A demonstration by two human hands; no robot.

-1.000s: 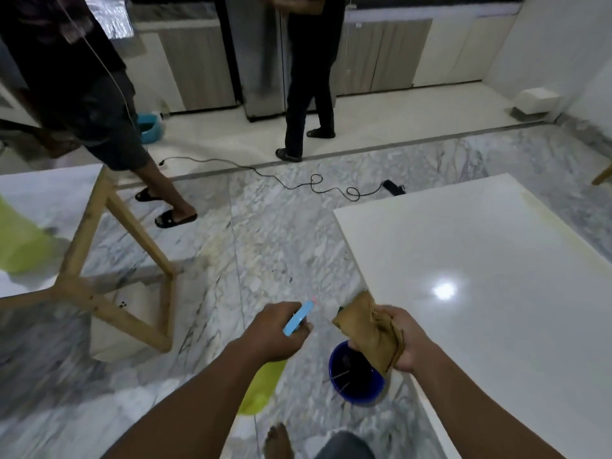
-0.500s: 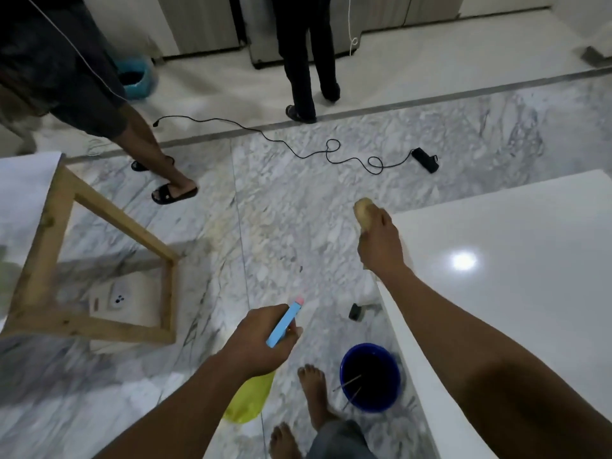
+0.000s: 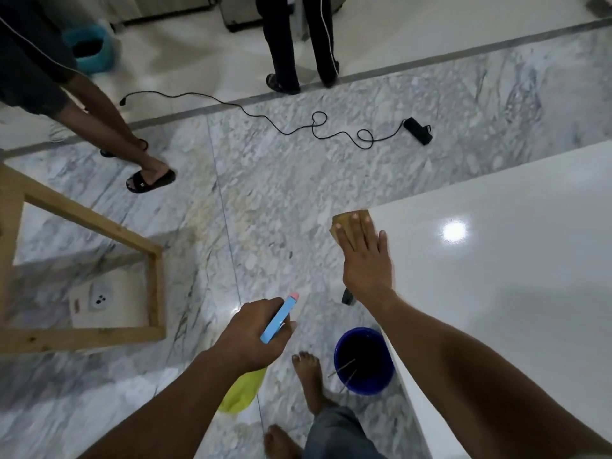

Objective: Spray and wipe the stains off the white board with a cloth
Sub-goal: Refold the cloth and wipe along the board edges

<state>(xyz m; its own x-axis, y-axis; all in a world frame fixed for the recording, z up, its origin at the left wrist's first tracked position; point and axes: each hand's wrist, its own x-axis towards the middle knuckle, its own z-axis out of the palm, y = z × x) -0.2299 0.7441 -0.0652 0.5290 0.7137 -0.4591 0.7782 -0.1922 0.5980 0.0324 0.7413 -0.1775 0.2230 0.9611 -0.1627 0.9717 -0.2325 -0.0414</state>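
The glossy white board [image 3: 513, 293] fills the right side of the head view. My right hand [image 3: 364, 256] lies flat with straight fingers on a brown cloth [image 3: 346, 220], pressing it onto the board's near left corner. My left hand [image 3: 255, 336] grips a spray bottle [image 3: 280, 318] with a blue trigger head and pink tip; its yellow-green body [image 3: 243, 392] hangs below the hand, over the floor left of the board.
A blue bucket [image 3: 364, 359] stands on the marble floor beside the board's left edge, near my bare feet. A wooden table frame [image 3: 152, 293] is at left. A black cable [image 3: 314, 127] crosses the floor; two people stand beyond it.
My right hand carried the cloth from above the bucket up to the board's corner and flattened on it. The view tilted further down. My left hand kept its hold on the bottle.
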